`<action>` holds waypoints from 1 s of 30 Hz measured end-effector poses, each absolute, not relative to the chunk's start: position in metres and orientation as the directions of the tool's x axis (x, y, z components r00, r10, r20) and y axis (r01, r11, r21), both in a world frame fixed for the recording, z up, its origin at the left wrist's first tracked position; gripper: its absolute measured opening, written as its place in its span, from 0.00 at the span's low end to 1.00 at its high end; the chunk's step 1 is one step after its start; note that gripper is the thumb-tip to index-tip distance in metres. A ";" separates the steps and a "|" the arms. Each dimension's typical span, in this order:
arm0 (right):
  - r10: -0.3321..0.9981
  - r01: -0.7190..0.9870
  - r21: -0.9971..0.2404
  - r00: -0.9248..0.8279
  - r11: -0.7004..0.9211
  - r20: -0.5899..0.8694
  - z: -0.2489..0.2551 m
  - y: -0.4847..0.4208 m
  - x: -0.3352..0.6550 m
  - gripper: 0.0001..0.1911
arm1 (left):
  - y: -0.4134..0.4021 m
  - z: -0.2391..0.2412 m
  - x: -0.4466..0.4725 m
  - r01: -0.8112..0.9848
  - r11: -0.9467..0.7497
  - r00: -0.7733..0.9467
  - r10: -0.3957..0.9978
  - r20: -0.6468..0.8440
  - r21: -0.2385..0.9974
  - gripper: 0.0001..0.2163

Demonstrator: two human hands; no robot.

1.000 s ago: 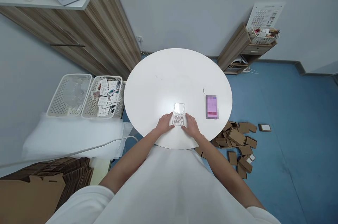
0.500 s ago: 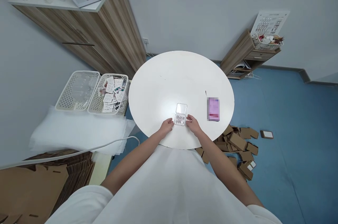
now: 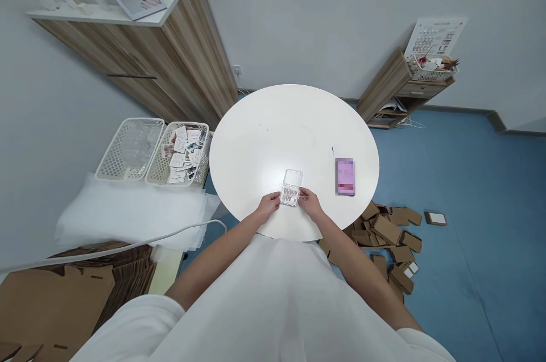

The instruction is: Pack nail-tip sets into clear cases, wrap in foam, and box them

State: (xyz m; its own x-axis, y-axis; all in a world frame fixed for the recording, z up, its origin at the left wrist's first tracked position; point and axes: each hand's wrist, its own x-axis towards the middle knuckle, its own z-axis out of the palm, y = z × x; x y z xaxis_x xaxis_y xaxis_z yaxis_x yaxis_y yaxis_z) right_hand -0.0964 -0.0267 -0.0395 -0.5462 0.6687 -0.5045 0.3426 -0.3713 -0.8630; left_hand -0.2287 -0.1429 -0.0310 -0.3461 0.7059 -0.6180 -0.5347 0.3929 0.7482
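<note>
A small clear plastic case is near the front edge of the white round table, its clear lid raised on the far side. Rows of small pale pieces show inside, perhaps false nails, too small to be sure. My left hand holds the case's left side with fingers closed against it. On the opposite side, my right hand grips the right edge. Whether the case touches the table or is lifted slightly, I cannot tell.
The white table also bears a blurred purple item and a tiny dark object. White baskets stand at left, above foam sheets and a cable. Cardboard boxes lie on the floor at right.
Both hands have closed in on the case's sides and now touch it. The case has shifted slightly toward me, and its lid is still up.
</note>
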 end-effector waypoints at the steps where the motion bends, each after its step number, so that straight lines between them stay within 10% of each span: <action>1: 0.678 0.327 -0.867 -0.541 -0.376 -0.498 -0.037 -0.027 -0.096 0.25 | -0.144 -0.029 -0.230 -0.545 0.373 -0.353 0.711 -0.609 0.751 0.14; 16: 0.684 0.081 -0.864 -0.577 -0.496 -0.447 0.003 -0.026 -0.090 0.25 | -0.147 -0.002 -0.242 -0.607 0.266 -0.337 0.767 -0.545 0.749 0.18; 30: 0.584 0.201 -0.756 -0.524 -0.623 -0.620 0.003 0.002 -0.099 0.17 | -0.151 0.006 -0.240 -0.701 0.282 -0.226 0.782 -0.580 0.654 0.17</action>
State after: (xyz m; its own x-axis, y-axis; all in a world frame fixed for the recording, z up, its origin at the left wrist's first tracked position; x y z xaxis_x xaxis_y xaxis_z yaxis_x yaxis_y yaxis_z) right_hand -0.0992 0.0017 0.0034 -0.5242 0.5840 -0.6198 0.2009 -0.6225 -0.7564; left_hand -0.2404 -0.1506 0.0065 -0.2264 0.7823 -0.5803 -0.7014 0.2825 0.6544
